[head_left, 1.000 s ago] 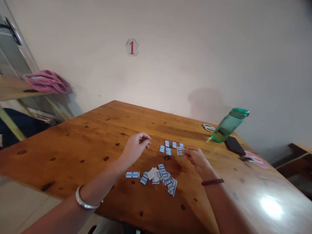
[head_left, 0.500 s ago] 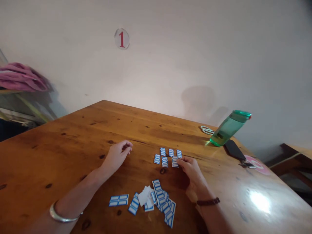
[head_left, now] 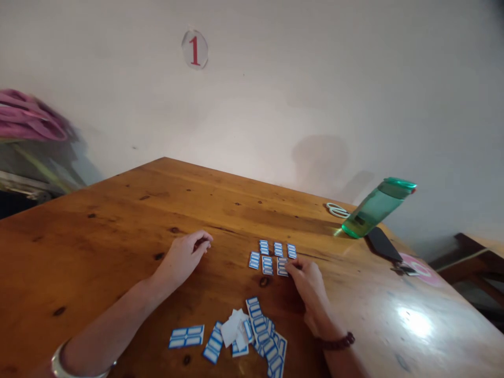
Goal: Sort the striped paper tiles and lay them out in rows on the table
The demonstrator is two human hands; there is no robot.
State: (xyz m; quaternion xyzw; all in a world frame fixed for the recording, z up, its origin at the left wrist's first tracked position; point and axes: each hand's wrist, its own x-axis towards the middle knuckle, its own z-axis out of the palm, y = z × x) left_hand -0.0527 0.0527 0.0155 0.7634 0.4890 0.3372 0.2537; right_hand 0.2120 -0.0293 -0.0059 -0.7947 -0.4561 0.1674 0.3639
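My right hand pinches the right edge of a small blue-and-white label sheet, which lies on the wooden table. That sheet is at the right end of the front row in a group of small label pieces set out in two rows; another piece lies just left of it. My left hand rests on the table left of the group, loosely curled, thumb close to the forefinger, nothing visible in it. Nearer to me is a loose pile of larger label sheets, with white blank-side pieces on it.
A separate label sheet lies left of the pile. At the back right a green water bottle leans, by a white cable loop, a dark phone and a pink round mat. The wall borders the far table edge.
The view has shifted slightly, so the table things sit a bit differently in it. My right fingers stay at the same label sheet's edge; my left hand stays loosely curled.
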